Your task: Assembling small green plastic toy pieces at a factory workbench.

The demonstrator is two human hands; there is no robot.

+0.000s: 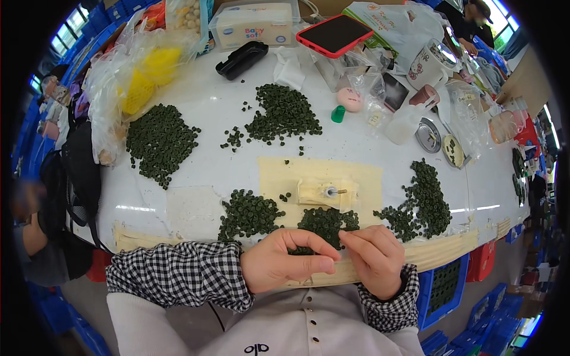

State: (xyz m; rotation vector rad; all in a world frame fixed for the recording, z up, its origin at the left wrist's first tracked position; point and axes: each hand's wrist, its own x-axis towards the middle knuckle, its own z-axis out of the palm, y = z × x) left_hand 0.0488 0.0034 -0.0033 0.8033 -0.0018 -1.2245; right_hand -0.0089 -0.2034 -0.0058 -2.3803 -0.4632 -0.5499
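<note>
My left hand (289, 259) is at the front edge of the table, thumb and index finger curved with a gap between them and nothing visible in it. Close beside it, my right hand (377, 256) has its fingertips pinched together; whatever they hold is too small or hidden to make out. Just beyond both hands lies a small pile of dark green round parts (323, 222). Behind that pile, a small block fixture (309, 191) wrapped in yellowish tape carries a metal pin (341, 191) pointing right.
More green parts lie in piles at the near left (249, 212), right (428, 199), far left (160, 142) and far middle (285, 113). Along the back are a red-cased phone (335, 34), a black case (242, 60), a clear box (255, 26) and a mug (428, 66). A person (475, 21) is at the far right.
</note>
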